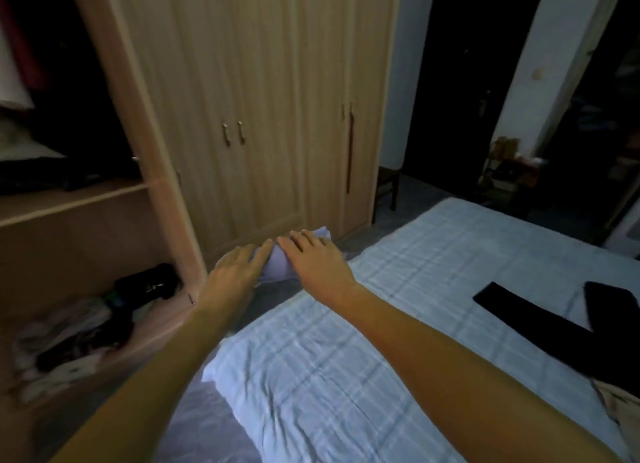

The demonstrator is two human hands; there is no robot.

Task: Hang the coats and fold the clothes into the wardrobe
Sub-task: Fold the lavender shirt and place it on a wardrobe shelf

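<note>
Well, the only marks near writing are white bits on a black cloth at the wardrobe bottom, too blurred to read. Task item is a small folded bundle, pale lilac-white and smooth, w/ one corner poking out past the R fingers. It's held up between both hands, just off the bed corner, in front of the closed doors. L hand lies flat against its left side, fingers straight. R hand lies flat over its right side, fingers straight, not curled. A black garment lies on the checked bed, well apart.
</note>
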